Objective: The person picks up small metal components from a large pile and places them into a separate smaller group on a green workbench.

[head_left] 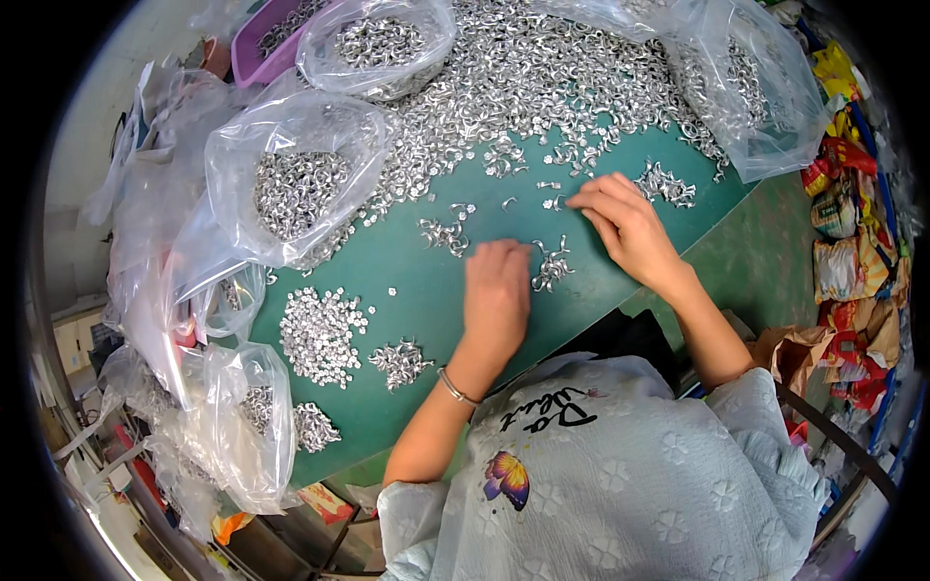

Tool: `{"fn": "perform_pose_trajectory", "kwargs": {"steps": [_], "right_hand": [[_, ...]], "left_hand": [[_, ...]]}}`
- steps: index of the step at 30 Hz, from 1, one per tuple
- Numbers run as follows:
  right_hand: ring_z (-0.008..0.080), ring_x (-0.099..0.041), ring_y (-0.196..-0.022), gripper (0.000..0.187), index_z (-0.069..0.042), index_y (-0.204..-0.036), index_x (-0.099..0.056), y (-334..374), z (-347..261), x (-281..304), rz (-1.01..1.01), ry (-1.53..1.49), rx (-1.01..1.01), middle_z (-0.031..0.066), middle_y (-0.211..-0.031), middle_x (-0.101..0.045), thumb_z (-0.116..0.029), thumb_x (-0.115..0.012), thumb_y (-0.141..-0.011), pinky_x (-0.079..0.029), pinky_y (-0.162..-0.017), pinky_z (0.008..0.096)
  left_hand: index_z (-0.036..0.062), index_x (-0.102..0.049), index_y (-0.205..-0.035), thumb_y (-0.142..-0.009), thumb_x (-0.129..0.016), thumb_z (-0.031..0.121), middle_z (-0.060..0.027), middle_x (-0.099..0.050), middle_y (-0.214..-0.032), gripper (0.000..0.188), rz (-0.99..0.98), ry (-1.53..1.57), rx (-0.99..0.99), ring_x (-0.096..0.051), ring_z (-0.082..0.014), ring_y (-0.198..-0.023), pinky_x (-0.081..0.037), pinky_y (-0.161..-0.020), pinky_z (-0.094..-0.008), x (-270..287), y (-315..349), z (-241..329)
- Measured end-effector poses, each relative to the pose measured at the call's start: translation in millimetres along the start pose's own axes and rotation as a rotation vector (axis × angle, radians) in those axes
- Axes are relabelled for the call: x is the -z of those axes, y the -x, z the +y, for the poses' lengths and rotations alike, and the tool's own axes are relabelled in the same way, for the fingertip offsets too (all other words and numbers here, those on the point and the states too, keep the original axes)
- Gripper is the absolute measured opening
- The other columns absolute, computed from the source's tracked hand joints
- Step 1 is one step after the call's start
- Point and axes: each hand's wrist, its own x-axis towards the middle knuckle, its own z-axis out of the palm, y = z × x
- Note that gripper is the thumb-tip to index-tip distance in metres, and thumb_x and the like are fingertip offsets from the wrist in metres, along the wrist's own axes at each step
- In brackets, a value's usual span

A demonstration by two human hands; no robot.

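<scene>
My left hand (498, 295) is over the green tabletop, its fingers pointing away and smeared by motion, so I cannot make out their grip. Right of it lies a small pile of curved silver metal pieces (551, 265); another small pile (444, 235) is beyond its fingertips on the left. My right hand (628, 230) is farther right with fingers bent together, tips down at the table. Just beside those tips lies a small silver piece (553, 203). Whether anything is pinched between thumb and fingers is hidden. A loose curved piece (509, 204) lies between the hands.
A large heap of silver pieces (542, 73) covers the far table. Clear plastic bags (373, 145) of pieces stand left and far right (790, 136). A purple bin (247, 53) is at far left. Small flower-shaped pieces (320, 334) and a curved-piece pile (400, 365) lie near left.
</scene>
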Motion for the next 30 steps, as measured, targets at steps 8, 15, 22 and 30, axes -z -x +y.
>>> {"fn": "perform_pose_trajectory", "kwargs": {"steps": [8,15,22,30], "right_hand": [[0.0299,-0.054,-0.095,0.023,-0.005,-0.101,-0.064,-4.3,-0.1,-13.7,0.045,0.156,-0.045,0.0092,-0.099,-0.058,-0.009,-0.07,-0.078,-0.043,-0.08,0.0397],[0.0304,-0.054,-0.097,0.024,-0.003,-0.1,-0.063,3.1,5.6,3.5,-0.039,0.015,0.018,0.0112,-0.1,-0.06,-0.009,-0.07,-0.078,-0.043,-0.082,0.0437],[0.0338,-0.048,-0.118,0.024,-0.004,-0.096,-0.059,30.4,-27.0,-37.6,-0.137,-0.042,0.217,0.0122,-0.116,-0.054,-0.013,-0.071,-0.078,-0.042,-0.097,0.044],[0.029,-0.051,-0.103,0.02,-0.007,-0.092,-0.056,33.3,18.5,-1.4,0.124,0.295,0.102,0.0076,-0.104,-0.055,-0.009,-0.069,-0.078,-0.04,-0.09,0.0432]], "left_hand": [[-0.0041,-0.051,-0.124,-0.084,-0.061,-0.003,-0.0215,-0.046,-0.132,0.041,-0.052,0.105,-0.008,-0.044,-0.0402,-0.125,-0.039,-0.103,-0.0442,-18.7,10.2,26.7],[-0.0039,-0.041,-0.133,-0.088,-0.048,-0.012,-0.0206,-0.042,-0.137,0.047,0.0,0.366,0.161,-0.039,-0.0341,-0.133,-0.031,-0.112,-0.0429,-20.3,22.2,29.3],[-0.0021,-0.033,-0.139,-0.091,-0.038,-0.013,-0.0163,-0.041,-0.138,0.049,0.239,0.652,0.387,-0.04,-0.0262,-0.133,-0.027,-0.115,-0.0427,-14.4,41.1,28.3],[-0.004,-0.037,-0.136,-0.09,-0.042,-0.012,-0.015,-0.043,-0.135,0.047,0.264,0.595,0.433,-0.041,-0.0246,-0.131,-0.027,-0.115,-0.0416,-9.4,49.3,25.9]]}}
